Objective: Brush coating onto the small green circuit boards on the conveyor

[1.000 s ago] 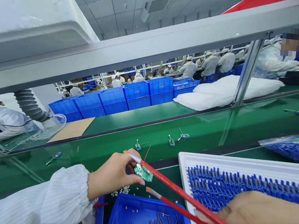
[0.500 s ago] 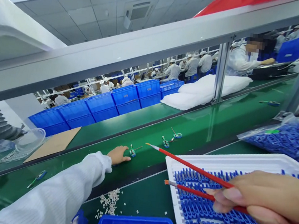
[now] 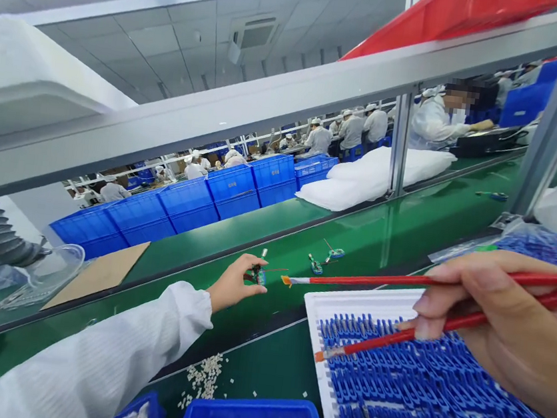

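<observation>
Board [image 3: 261, 277] sits pinched between the thumb and fingertips of the worker's left hand [image 3: 237, 283], over the green belt [image 3: 356, 236]; whether it clears the surface, one cannot tell. The right hand [image 3: 498, 314] has its fingers closed on two red brushes, the upper brush [image 3: 365, 281] reaching across the belt so that its tip ends just beside the board, the lower brush [image 3: 378, 343] slanting over the left rim of the white tray [image 3: 349, 295]. Blue clips [image 3: 390, 376] fill that tray in rows, its upper left corner close to the belt's near edge. Bare belt runs from the left hand toward the far edge; to the right, two more boards [image 3: 326, 258] lie near each other. Below the left wrist, open table [image 3: 251, 360] separates the belt from a blue bin [image 3: 250, 407], with white bits [image 3: 207, 372] scattered near the bin's left corner.
</observation>
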A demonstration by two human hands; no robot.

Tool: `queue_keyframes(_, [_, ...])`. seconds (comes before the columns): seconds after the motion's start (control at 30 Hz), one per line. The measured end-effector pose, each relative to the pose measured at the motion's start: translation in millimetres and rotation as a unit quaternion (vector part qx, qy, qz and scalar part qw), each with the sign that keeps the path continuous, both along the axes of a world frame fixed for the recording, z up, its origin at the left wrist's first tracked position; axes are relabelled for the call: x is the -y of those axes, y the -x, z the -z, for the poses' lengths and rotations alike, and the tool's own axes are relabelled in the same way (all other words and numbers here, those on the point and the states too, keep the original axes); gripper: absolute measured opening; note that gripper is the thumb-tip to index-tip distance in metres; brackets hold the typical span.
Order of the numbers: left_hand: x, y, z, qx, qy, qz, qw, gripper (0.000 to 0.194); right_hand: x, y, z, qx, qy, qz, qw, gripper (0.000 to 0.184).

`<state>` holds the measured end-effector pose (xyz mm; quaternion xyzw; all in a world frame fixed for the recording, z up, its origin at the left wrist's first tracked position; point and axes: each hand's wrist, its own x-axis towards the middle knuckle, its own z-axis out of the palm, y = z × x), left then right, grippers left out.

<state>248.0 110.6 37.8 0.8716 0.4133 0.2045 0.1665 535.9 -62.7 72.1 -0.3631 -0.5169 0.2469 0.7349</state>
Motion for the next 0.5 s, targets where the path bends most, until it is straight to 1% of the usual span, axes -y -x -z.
queue_keyframes(0.1, [37,-3,-24.4,0.066,-0.03,0.026,0.997,0.044,2,10,-8.3,0.065,-0.028,-0.06,0.996,0.023])
queue_keyframes(0.2, [65,-4,-37.5,0.107,-0.054,0.027,0.992,0.04,6,21,-13.1,0.077,-0.024,-0.061,0.995,0.026])
queue_keyframes(0.33, [88,-2,-44.8,0.125,-0.065,0.038,0.989,0.034,11,30,-12.1,0.065,-0.028,-0.083,0.994,0.024])
queue_keyframes(0.4, [95,-1,-46.6,0.128,-0.07,0.043,0.988,0.033,12,31,-11.8,0.055,-0.029,-0.098,0.993,0.023])
queue_keyframes(0.5, [101,-1,-48.1,0.132,-0.08,0.043,0.987,0.038,13,32,-13.0,0.042,-0.023,-0.106,0.993,0.022])
